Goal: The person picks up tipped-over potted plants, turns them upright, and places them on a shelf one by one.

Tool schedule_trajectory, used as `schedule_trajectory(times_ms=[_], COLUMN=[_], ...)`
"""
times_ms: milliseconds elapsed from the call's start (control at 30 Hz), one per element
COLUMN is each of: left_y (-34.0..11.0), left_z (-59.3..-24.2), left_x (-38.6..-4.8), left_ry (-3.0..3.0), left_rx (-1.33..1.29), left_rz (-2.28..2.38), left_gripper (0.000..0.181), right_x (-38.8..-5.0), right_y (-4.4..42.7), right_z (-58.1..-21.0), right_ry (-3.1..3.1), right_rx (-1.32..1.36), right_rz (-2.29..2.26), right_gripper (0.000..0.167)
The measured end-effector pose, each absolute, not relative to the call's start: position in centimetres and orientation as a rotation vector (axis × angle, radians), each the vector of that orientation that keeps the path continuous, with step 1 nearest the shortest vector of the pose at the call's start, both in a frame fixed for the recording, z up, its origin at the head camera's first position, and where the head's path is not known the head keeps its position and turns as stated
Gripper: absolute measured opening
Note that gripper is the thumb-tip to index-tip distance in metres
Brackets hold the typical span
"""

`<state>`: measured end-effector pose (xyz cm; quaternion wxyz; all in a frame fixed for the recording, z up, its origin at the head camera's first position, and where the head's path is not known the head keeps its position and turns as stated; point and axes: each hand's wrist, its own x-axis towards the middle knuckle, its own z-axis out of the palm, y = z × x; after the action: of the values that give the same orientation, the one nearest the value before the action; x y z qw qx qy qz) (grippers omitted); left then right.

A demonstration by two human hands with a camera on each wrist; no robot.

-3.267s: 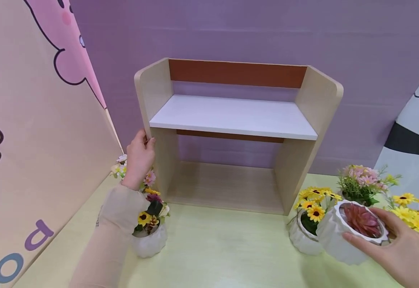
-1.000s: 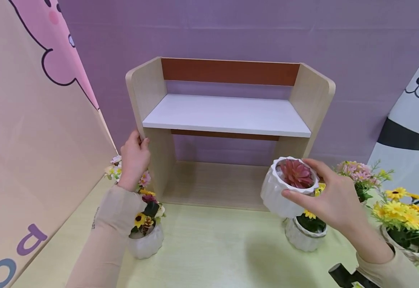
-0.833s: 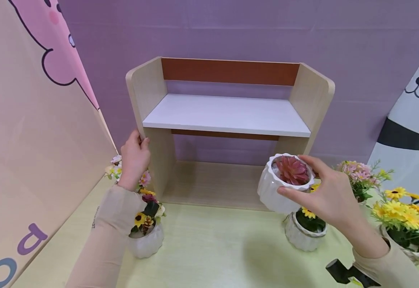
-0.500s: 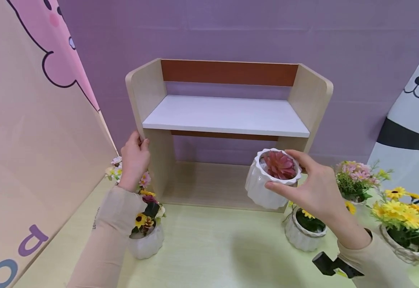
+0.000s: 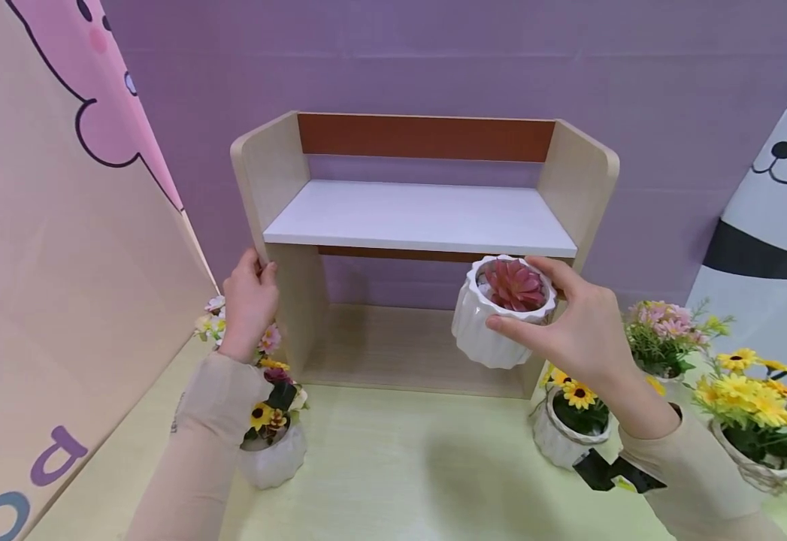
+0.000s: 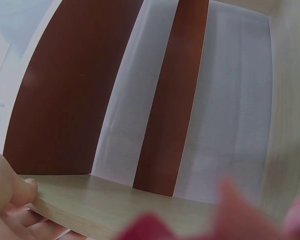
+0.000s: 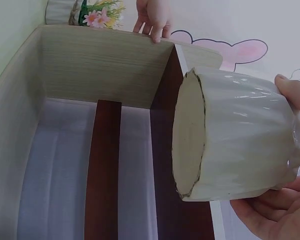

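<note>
My right hand [image 5: 585, 327] grips a white ribbed pot [image 5: 491, 334] by its rim, thumb in front and fingers behind. A red succulent [image 5: 516, 285] sits in the pot, which is off the table in front of the shelf's lower compartment. The right wrist view shows the pot's pale underside [image 7: 187, 135]. With thumb and curled fingers my left hand [image 5: 249, 304] pinches the front edge of the left side panel of a small wooden shelf [image 5: 420, 214]; in the left wrist view the thumb [image 6: 25, 191] lies on that panel.
Potted flowers stand left of the shelf, including a white pot [image 5: 274, 458] partly behind my left sleeve. On the right are a sunflower pot [image 5: 562, 432], pink flowers [image 5: 664, 334] and yellow flowers [image 5: 758, 409]. A printed panel [image 5: 95, 263] rises at the left.
My right hand has carried the succulent pot from the right side of the table leftward and upward to the shelf front. My left hand keeps its grip on the side panel.
</note>
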<state>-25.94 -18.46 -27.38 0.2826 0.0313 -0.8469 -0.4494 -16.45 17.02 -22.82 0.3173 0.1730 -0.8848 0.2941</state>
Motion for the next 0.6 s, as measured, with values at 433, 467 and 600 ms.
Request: schedule_trajectory(times_ms=[433, 467, 600], left_y=[-18.8, -18.8, -18.8], left_z=[-27.4, -27.4, -27.4], left_x=[-25.9, -25.9, -25.9], left_ry=[-2.268, -2.265, -2.260], left_rx=[0.079, 0.081, 0.089], left_rz=[-1.250, -1.241, -1.220], left_gripper=[0.029, 0.029, 0.028], right_x=[-17.5, -17.6, -17.9], right_y=[16.5, 16.5, 16.2], right_z=[-20.8, -20.7, -20.5], right_ry=[-2.272, -2.263, -2.234], right_rx=[0.406, 0.406, 0.412], right_rz=[0.805, 0.806, 0.828], right_gripper=[0.068, 0.068, 0.068])
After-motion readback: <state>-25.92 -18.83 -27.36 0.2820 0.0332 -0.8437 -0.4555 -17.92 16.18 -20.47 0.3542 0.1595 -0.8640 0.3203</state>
